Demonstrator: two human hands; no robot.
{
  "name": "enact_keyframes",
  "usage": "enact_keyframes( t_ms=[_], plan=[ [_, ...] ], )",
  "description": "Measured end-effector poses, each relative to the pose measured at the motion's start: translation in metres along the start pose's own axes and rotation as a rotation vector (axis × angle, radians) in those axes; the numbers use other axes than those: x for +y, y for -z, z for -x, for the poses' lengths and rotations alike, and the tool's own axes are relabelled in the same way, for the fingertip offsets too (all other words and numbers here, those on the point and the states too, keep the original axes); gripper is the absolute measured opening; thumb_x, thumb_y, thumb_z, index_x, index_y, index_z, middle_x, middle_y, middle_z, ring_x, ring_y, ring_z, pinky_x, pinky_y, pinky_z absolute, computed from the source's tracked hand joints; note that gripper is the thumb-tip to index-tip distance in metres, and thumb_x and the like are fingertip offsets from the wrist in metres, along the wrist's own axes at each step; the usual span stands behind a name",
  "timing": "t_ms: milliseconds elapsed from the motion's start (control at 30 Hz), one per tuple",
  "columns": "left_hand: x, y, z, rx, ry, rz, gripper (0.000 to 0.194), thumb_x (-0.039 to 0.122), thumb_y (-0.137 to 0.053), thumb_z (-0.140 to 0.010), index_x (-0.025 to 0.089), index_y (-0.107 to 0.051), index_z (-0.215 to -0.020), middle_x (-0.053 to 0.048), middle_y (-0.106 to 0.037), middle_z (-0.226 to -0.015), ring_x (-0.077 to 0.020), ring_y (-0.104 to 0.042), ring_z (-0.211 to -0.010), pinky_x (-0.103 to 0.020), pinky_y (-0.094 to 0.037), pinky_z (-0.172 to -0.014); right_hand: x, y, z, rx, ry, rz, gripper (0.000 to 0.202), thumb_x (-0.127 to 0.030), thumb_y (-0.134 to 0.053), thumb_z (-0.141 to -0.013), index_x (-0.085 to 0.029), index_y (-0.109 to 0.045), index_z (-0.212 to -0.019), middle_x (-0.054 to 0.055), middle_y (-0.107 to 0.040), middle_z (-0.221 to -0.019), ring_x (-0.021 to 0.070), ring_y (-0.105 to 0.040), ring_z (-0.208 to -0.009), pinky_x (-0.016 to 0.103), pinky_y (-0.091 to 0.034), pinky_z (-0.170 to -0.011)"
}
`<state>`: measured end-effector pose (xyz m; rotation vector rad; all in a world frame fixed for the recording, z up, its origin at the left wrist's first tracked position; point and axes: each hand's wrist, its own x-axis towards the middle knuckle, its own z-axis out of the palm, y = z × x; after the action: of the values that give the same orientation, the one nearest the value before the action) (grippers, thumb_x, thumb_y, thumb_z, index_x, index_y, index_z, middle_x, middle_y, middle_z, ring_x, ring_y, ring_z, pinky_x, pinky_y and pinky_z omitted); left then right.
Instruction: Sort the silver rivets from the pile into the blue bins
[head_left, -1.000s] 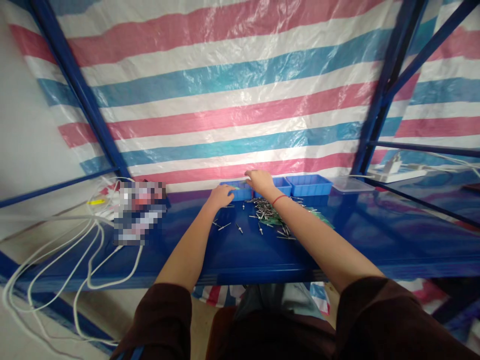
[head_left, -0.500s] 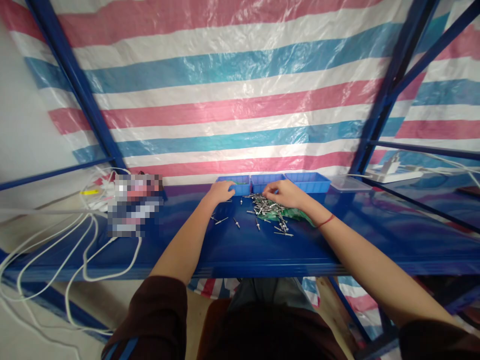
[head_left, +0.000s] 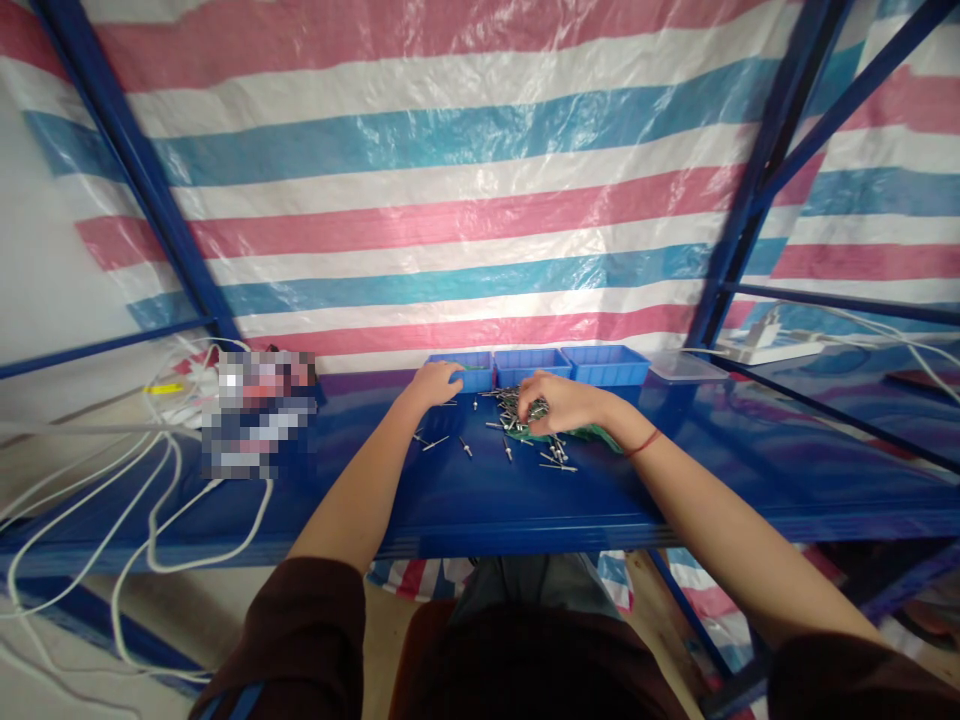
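Though clear of pins [head_left: 508, 405], white cables [head_left: 169, 433]

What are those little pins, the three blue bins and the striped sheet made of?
Rivet-like pins: probably metal, bright-looking, judging by their silvery glints.
Blue bins: seemingly moulded plastic, given their even colour and slight sheen.
Striped sheet: most likely plastic tarpaulin, glossy, given its creases and bright reflections; whether woven, I can't tell.

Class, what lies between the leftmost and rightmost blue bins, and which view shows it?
In the head view, the middle blue bin stands between the leftmost bin and the rightmost bin.
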<state>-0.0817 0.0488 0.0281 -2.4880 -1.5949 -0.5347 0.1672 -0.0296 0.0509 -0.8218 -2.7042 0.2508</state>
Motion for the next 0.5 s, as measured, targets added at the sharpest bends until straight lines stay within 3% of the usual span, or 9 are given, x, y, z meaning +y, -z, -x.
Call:
enact_keyframes(
  t_ms=[167, 267, 400, 500],
  plan=[
    [0.002, 0.0, 0.0, -0.018, -0.008, -0.042, 0.038, 0.028, -0.048, -0.08, 0.018, -0.061, -0.114, -0.008, -0.062, -0.118, -0.025, -0.055, -0.11, -0.035, -0.039, -0.098, -0.003, -0.009, -0.002, -0.015, 0.016, 0.169, 0.017, -0.028, -0.071, -0.057, -0.019, -0.071, -0.071, 0.005, -0.063, -0.085, 0.0201, -0.055, -0.083, 0.036, -0.035, -0.085],
    [0.007, 0.002, 0.001, 0.041, 0.008, 0.005, 0.046, 0.026, -0.05, -0.08, 0.013, -0.051, -0.124, -0.012, -0.06, -0.12, -0.0259, -0.053, -0.112, -0.037, -0.038, -0.099, -0.004, -0.01, -0.004, -0.025, 0.032, 0.19, 0.012, -0.027, -0.069, -0.061, -0.019, -0.071, -0.07, 0.005, -0.063, -0.082, 0.0196, -0.055, -0.081, 0.036, -0.034, -0.085],
    [0.025, 0.009, 0.003, 0.181, 0.004, 0.232, 0.051, 0.029, -0.05, -0.082, 0.013, -0.042, -0.13, -0.011, -0.06, -0.119, -0.0225, -0.055, -0.11, -0.036, -0.04, -0.096, -0.008, -0.007, -0.007, 0.069, 0.041, 0.179, 0.009, -0.017, -0.059, -0.068, -0.017, -0.067, -0.064, 0.004, -0.063, -0.075, 0.0163, -0.055, -0.075, 0.032, -0.036, -0.081],
    [0.049, 0.013, 0.005, 0.19, -0.053, 0.485, 0.046, 0.041, -0.045, -0.086, 0.019, -0.047, -0.126, -0.007, -0.062, -0.116, -0.0194, -0.057, -0.108, -0.034, -0.042, -0.095, -0.009, -0.004, -0.007, 0.204, -0.043, 0.185, 0.013, -0.016, -0.054, -0.07, -0.015, -0.065, -0.065, 0.005, -0.062, -0.073, 0.0149, -0.053, -0.069, 0.027, -0.038, -0.07]
  ],
)
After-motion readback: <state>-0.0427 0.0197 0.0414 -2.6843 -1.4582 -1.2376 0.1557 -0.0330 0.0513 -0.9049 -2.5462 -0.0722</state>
